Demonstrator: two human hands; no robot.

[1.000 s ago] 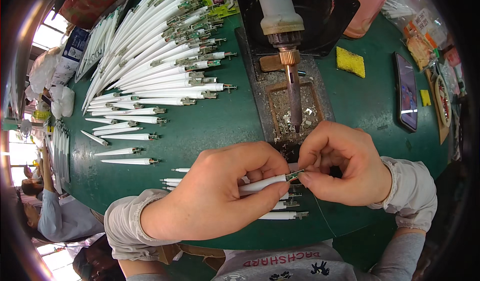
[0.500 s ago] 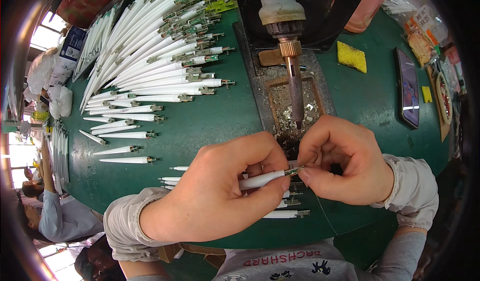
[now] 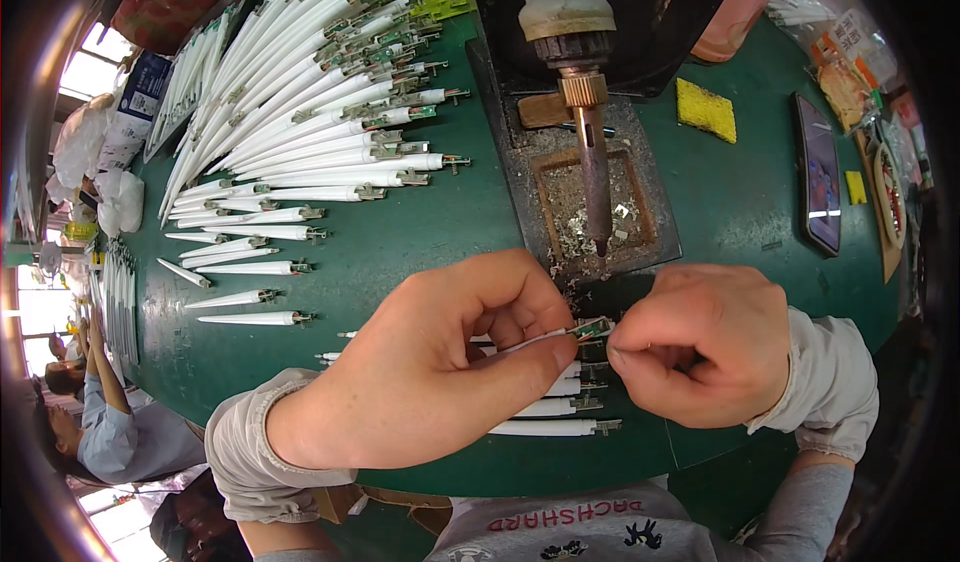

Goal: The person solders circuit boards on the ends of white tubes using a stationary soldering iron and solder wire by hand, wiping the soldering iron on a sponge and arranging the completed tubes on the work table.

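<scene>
My left hand (image 3: 440, 362) grips a white tapered tube (image 3: 530, 340) just in front of me, over the green table (image 3: 420, 232). At the tube's right end sits a small green circuit piece (image 3: 592, 329). My right hand (image 3: 705, 347) pinches that end with its fingertips. Under both hands lie a few more white tubes (image 3: 550, 427) in a row. A soldering iron (image 3: 590, 152) rests just beyond my hands, tip down on a dark metal tray (image 3: 650, 212) with solder bits.
Many white tubes (image 3: 300, 132) with circuit ends fan out across the left and far side. A yellow sponge (image 3: 706, 110), a phone (image 3: 820, 177) and a pink container (image 3: 740, 12) stand at the right. Other people sit at lower left (image 3: 110, 432).
Both hands have stayed on the tube and shifted slightly toward the soldering tray; the right fingertips closed tighter over the circuit end.
</scene>
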